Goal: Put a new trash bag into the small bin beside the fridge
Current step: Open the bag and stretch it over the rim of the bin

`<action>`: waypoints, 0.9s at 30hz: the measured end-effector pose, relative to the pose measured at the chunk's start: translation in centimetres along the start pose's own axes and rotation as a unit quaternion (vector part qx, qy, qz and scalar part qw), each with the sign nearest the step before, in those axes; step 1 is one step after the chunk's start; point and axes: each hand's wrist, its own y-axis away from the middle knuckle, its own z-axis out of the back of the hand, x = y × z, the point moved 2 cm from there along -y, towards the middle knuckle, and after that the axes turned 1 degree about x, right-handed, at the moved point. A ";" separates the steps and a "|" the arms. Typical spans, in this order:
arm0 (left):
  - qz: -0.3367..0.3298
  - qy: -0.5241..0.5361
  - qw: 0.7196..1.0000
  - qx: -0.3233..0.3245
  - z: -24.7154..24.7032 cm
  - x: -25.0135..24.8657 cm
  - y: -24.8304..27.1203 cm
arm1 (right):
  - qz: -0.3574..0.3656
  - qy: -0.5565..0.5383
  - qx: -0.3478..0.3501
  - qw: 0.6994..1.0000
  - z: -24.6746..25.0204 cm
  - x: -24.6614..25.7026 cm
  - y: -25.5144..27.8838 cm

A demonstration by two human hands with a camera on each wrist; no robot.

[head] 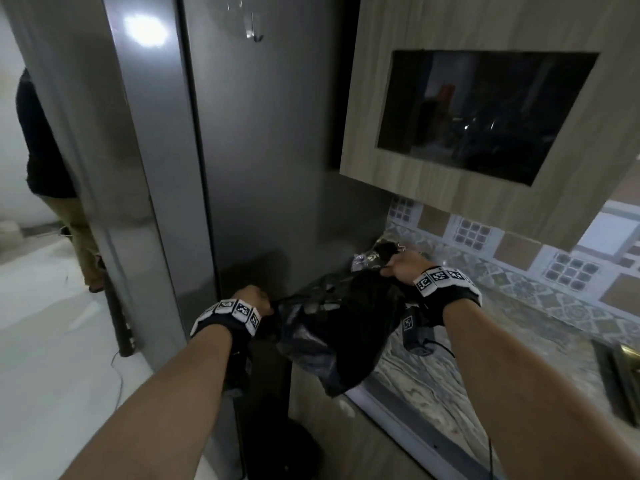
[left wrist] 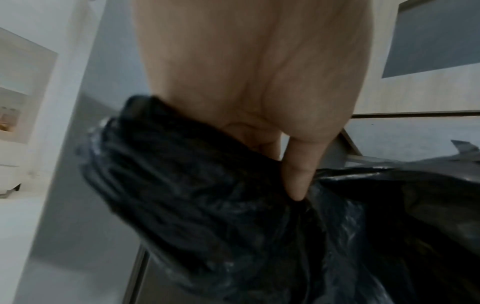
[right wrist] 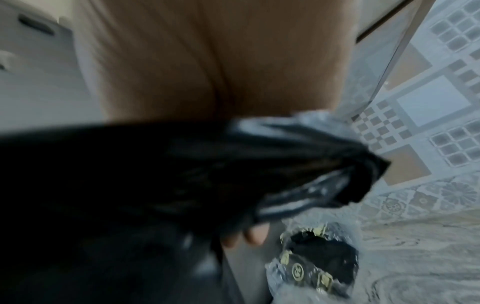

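Two hands: both grip one black trash bag [head: 332, 327], stretched between them above the edge of a marbled counter [head: 433, 372].
Left hand [head: 251, 301]: curled into a fist around one bunched end of the bag, close to the grey fridge [head: 256, 150]; in the left wrist view the thumb [left wrist: 298, 174] presses into the gathered plastic [left wrist: 207, 195].
Right hand [head: 403, 270]: closed around the opposite end, held higher and nearer the patterned wall tiles [head: 502, 258]; in the right wrist view a fingertip [right wrist: 255, 233] shows under the dark folds [right wrist: 298, 168].
Bag: crumpled, not spread open, sagging in the middle, clear of the floor.
Bin [head: 280, 448]: a dark rounded shape low down between fridge and counter; too dim to tell more.
Counter items: a clear packet holding dark folded plastic [right wrist: 317, 265] lies behind the right hand.
Above: a wood-grain cabinet [head: 433, 36] with a dark glass panel.
Far left: another person [head: 45, 150] stands partly behind the fridge.
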 end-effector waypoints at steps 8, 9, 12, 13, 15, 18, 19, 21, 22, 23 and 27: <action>0.054 0.055 0.997 0.026 -2.6 3.5 1.1 | 0.006 0.012 0.043 0.999 -11.1 -1.3 -2.9; 0.059 0.058 0.996 0.037 -3.1 4.3 1.0 | 0.007 0.005 0.058 0.998 -12.5 -1.0 -2.8; 0.067 0.067 0.994 0.052 -4.6 6.4 -0.2 | 0.018 -0.012 0.099 0.995 -16.1 0.4 -2.6; 0.068 0.071 0.994 0.050 -5.0 7.2 -0.7 | 0.018 -0.017 0.099 0.995 -17.2 0.8 -2.8; 0.076 0.081 0.992 0.055 -6.0 8.7 -1.9 | 0.015 -0.023 0.093 0.995 -19.4 1.4 -3.6; 0.086 0.080 0.989 0.089 -8.6 11.6 -4.6 | -0.006 -0.029 0.102 0.994 -23.4 1.4 -5.1; 0.085 0.077 0.989 0.097 -9.8 12.6 -5.6 | -0.014 -0.040 0.104 0.994 -24.8 1.1 -5.6; 0.087 0.072 0.987 0.113 -12.3 14.4 -7.5 | -0.028 -0.063 0.104 0.992 -27.8 0.0 -6.7; 0.086 0.070 0.986 0.124 -13.5 15.2 -8.4 | -0.042 -0.070 0.105 0.991 -29.4 -0.8 -7.2; 0.083 0.068 0.985 0.134 -14.8 15.9 -9.2 | -0.053 -0.075 0.114 0.989 -31.1 -1.8 -7.8; 0.085 0.049 0.981 0.170 -21.0 19.8 -13.4 | -0.074 -0.092 0.128 0.985 -38.1 -6.2 -10.1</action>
